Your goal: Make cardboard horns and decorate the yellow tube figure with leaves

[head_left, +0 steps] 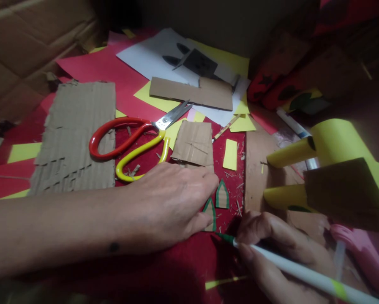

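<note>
Left hand [170,198] palm-down against green-edged piece [211,208], right hand [281,237] curled around marker [298,268]

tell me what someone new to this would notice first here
Probably the scissors, with one red and one yellow handle, lying just beyond the left hand. Next, the white marker in the right hand at lower right, its green tip beside a green-edged cardboard piece. The yellow paper tubes toward the right edge also stand out.
</note>
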`<state>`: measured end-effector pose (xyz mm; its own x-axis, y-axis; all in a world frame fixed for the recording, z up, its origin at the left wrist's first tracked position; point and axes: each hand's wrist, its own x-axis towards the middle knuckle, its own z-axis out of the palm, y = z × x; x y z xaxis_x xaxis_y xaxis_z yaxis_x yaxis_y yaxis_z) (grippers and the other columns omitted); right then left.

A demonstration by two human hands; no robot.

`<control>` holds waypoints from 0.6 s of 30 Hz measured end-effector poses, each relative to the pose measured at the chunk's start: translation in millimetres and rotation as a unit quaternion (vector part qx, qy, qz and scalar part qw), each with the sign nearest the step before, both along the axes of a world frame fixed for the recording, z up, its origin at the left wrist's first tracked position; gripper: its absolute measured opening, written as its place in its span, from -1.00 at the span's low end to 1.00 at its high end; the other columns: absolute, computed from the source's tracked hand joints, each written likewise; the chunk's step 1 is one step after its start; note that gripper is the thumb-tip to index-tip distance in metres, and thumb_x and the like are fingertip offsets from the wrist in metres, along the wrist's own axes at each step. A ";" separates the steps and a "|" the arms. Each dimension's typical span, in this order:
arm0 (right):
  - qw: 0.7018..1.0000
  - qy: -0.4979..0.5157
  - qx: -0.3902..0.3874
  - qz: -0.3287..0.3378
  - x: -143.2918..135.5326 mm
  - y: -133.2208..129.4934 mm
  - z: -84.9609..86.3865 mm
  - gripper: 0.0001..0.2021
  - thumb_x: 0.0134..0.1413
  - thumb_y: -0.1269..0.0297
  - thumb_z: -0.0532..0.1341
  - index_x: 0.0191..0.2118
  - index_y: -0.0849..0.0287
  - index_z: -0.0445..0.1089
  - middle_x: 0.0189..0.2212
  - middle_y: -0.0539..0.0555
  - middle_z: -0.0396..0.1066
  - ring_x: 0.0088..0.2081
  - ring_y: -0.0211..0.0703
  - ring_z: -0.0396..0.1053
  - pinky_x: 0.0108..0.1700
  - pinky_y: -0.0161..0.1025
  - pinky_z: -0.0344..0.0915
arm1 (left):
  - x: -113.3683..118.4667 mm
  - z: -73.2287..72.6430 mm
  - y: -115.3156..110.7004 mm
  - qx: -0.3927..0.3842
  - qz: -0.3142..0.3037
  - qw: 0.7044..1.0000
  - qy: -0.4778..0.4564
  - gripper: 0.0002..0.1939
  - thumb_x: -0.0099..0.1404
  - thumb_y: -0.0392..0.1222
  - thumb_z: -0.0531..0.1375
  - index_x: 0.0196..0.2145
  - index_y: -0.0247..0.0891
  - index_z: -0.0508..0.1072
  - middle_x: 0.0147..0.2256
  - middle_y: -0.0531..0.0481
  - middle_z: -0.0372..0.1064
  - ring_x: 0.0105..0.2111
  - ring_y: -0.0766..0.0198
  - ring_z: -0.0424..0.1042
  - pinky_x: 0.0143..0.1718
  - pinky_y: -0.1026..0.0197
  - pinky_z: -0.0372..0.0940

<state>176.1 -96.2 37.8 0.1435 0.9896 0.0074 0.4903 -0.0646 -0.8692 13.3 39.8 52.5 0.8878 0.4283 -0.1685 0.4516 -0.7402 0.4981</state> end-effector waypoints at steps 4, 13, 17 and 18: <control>0.999 -0.001 -0.014 -0.035 -1.6 -0.7 0.8 -0.84 -0.02 0.41 0.20 -0.56 0.11 0.28 -0.66 -0.07 0.29 -0.62 -0.30 0.27 -0.62 -0.42 0.16 | -1.5 -2.8 0.1 -0.007 0.009 1.000 -0.021 -0.82 0.21 -0.20 0.24 -0.42 -0.22 0.25 -0.43 0.09 0.28 -0.55 0.32 0.19 -0.58 0.27 -0.06; 0.999 0.033 0.018 0.029 6.9 -3.3 -3.0 -0.82 0.03 0.52 0.16 -0.48 0.10 0.27 -0.58 -0.06 0.33 -0.54 -0.29 0.31 -0.51 -0.38 0.24 | 3.3 -4.0 14.7 -0.163 0.111 0.977 -0.082 -0.79 0.27 -0.22 0.11 -0.53 -0.23 0.27 -0.58 0.16 0.23 -0.57 0.39 0.20 -0.57 0.32 0.07; 0.998 0.028 0.051 0.016 4.4 -2.9 -0.5 -0.85 -0.03 0.49 0.23 -0.48 0.11 0.30 -0.59 -0.04 0.33 -0.57 -0.26 0.32 -0.56 -0.38 0.26 | 4.3 -3.2 17.9 -0.182 0.120 0.968 -0.123 -0.78 0.27 -0.27 0.10 -0.54 -0.26 0.32 -0.57 0.17 0.22 -0.55 0.42 0.22 -0.51 0.35 0.12; 0.998 0.017 0.059 0.017 4.1 -2.6 0.2 -0.85 -0.05 0.50 0.24 -0.48 0.11 0.30 -0.59 -0.04 0.33 -0.57 -0.27 0.33 -0.56 -0.40 0.27 | 4.1 -3.2 18.1 -0.185 0.124 0.967 -0.126 -0.79 0.27 -0.27 0.10 -0.53 -0.26 0.33 -0.56 0.17 0.23 -0.54 0.41 0.22 -0.51 0.34 0.13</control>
